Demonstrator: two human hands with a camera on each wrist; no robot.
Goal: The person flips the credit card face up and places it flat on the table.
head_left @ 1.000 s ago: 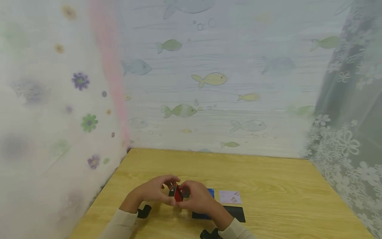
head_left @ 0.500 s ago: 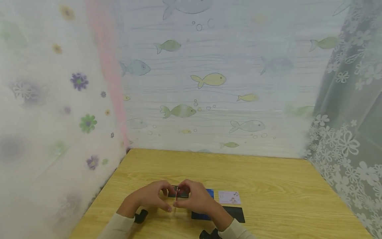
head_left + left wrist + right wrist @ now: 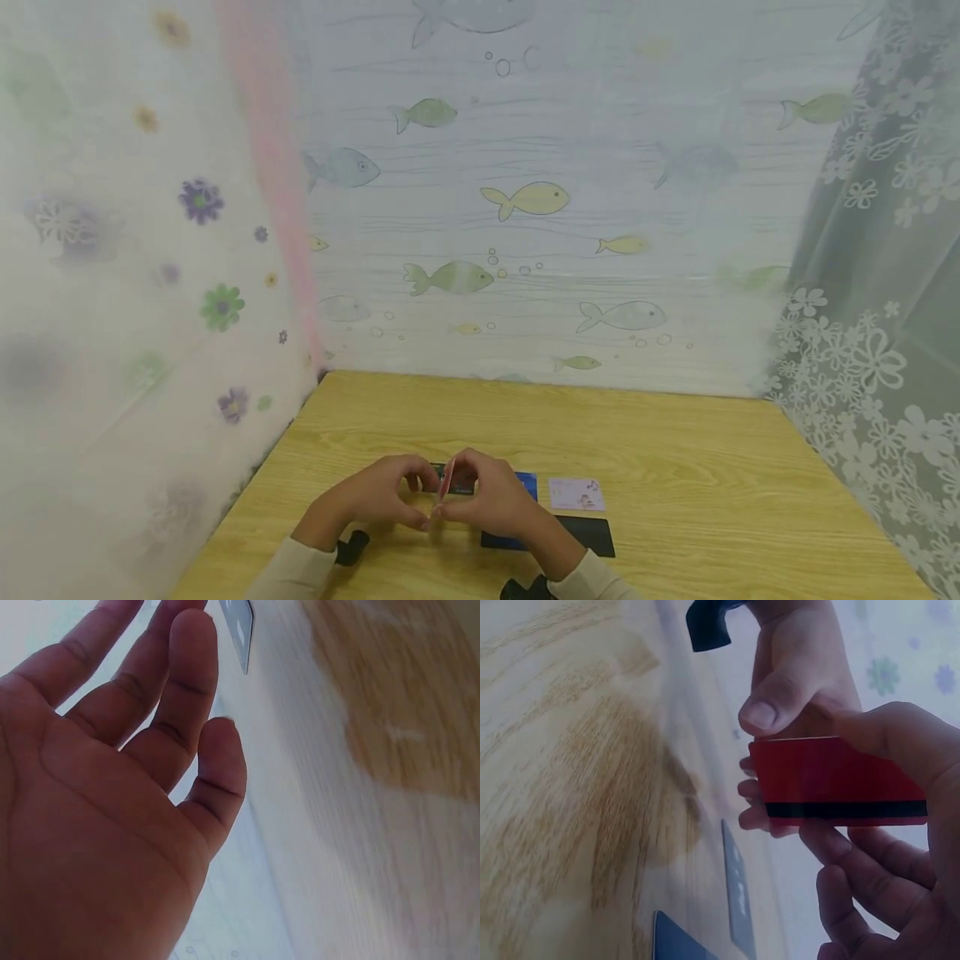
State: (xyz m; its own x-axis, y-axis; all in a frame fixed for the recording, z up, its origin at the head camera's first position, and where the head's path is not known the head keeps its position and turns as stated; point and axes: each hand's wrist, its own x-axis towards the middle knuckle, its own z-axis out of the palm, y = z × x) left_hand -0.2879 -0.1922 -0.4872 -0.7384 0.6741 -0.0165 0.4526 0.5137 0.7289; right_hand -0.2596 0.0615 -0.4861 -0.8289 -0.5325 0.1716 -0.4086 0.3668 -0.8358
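Observation:
My right hand (image 3: 491,496) pinches a red card (image 3: 840,780) with a black stripe along one long side, thumb on one edge and fingers on the opposite edge. In the head view the card stands nearly edge-on between the hands. My left hand (image 3: 375,496) is just left of it, fingers loosely curved and thumb apart, with nothing held in the left wrist view. In the right wrist view, the left fingers show partly behind the card. A dark card (image 3: 462,486) lies on the table beyond the hands, partly hidden by them.
Right of the hands lie a blue card (image 3: 529,483), partly covered by the right hand, a pale pink printed card (image 3: 577,494) and a black flat piece (image 3: 592,536). The wooden table (image 3: 712,467) meets curtains with fish and flowers. Black camera mounts (image 3: 525,588) sit at both wrists.
The left hand has let go of the red card and drawn slightly left, its thumb off the edge. The card has turned from showing its red face to nearly edge-on, still in the right hand.

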